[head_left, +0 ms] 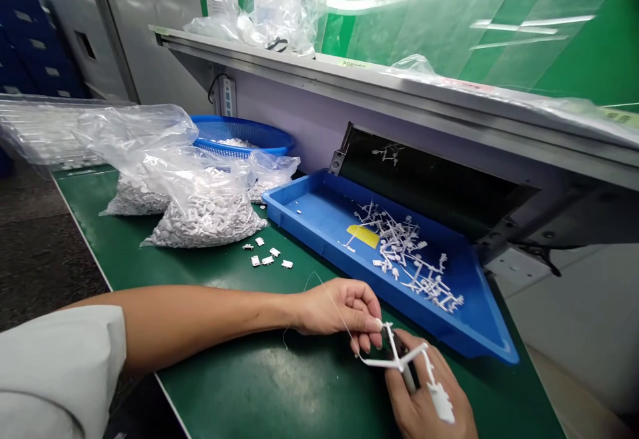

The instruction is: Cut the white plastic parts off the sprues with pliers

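Note:
My left hand [344,309] is closed, with thumb and fingertips pinching the end of a branched white plastic sprue [398,363]. From one end of the sprue a thin plastic thread loops up over my left wrist. A small flat white part [439,400] hangs on its right branch, in front of my right hand [432,389]. That hand is wrapped round cutting pliers [409,379], whose dark head is close to my left fingertips. The sprue hides much of the pliers, so I cannot tell whether the jaws touch it.
A blue tray [319,243] holds many white sprues and a yellow piece. Several small white parts [268,261] lie on the green table [239,386]. Plastic bags of white parts [210,216] stand behind, near a blue basket [244,126]. A shelf [399,90] overhangs the table.

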### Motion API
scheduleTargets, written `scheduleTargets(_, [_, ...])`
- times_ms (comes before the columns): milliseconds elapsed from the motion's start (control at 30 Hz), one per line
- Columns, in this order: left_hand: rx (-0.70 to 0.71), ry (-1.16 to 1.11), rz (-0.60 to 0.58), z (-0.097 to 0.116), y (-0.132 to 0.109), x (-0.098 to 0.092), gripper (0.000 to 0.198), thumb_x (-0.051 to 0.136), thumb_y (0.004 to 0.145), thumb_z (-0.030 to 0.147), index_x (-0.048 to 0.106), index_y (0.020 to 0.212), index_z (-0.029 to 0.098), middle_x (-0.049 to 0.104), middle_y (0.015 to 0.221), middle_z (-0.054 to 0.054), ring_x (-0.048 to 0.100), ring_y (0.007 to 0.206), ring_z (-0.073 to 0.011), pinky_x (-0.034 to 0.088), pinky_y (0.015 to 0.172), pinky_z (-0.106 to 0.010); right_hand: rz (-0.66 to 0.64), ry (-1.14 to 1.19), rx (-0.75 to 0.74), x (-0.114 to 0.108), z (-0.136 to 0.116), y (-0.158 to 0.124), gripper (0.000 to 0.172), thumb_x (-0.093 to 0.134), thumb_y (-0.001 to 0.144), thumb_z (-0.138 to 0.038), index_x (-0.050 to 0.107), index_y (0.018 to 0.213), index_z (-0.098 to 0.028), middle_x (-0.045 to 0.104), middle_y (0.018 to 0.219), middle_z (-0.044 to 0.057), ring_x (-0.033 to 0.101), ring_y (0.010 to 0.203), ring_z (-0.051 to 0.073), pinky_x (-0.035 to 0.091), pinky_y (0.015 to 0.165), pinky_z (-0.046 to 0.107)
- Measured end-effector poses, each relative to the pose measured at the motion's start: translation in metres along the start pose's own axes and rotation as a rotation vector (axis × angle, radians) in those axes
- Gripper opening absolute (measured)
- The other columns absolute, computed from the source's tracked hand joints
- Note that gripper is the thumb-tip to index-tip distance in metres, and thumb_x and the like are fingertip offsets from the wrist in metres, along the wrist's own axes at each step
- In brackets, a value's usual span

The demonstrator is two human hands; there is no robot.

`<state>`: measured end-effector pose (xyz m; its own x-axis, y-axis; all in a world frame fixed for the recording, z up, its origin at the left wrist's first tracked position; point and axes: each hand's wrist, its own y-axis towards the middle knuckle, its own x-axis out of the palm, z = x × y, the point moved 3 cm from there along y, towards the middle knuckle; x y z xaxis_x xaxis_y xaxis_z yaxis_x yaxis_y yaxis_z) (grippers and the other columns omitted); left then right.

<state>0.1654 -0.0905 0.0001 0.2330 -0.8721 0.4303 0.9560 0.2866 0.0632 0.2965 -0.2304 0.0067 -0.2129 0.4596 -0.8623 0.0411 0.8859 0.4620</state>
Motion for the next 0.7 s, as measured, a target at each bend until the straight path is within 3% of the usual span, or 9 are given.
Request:
scheduleTargets(133, [-0.007,0.003,0.03,-0.002,0.0,0.0,0.046,0.083,0.068,0.042,0.055,0.089,0.012,0.069,0.074,-0.005,0.065,0.058,-0.0121,0.051,0.053,-0.021,0.03,0.08,0.072,0.0,-0.003,0.0,0.026,0.045,0.093,-0.033,0.057,0.113,-0.023,0.066,0.103,0.007,0.065,0.09,0.023,0.054,0.072,0.033])
scheduleTargets(467, [0.016,0.045,0.004,-0.004,0.003,-0.005,0.043,0.081,0.071,0.039,0.055,0.089,0.011,0.069,0.072,-0.006,0.062,0.053,-0.0098,0.047,0.046,-0.017,-0.082,0.045,0.1,0.003,0.005,-0.003,0.024,0.044,0.095,-0.04,0.057,0.109,-0.026,0.065,0.094,0.005,0.063,0.085,0.023,0.052,0.065,0.032])
scheduleTargets(700, [-0.006,0.067,0.025,-0.01,0.009,-0.01,0.047,0.082,0.069,0.044,0.054,0.089,0.012,0.069,0.074,-0.006,0.063,0.057,-0.0105,0.052,0.052,-0.021,-0.224,0.16,0.285,0.01,0.009,-0.001,0.024,0.044,0.093,-0.041,0.063,0.097,-0.027,0.068,0.088,0.002,0.065,0.075,0.018,0.051,0.06,0.025])
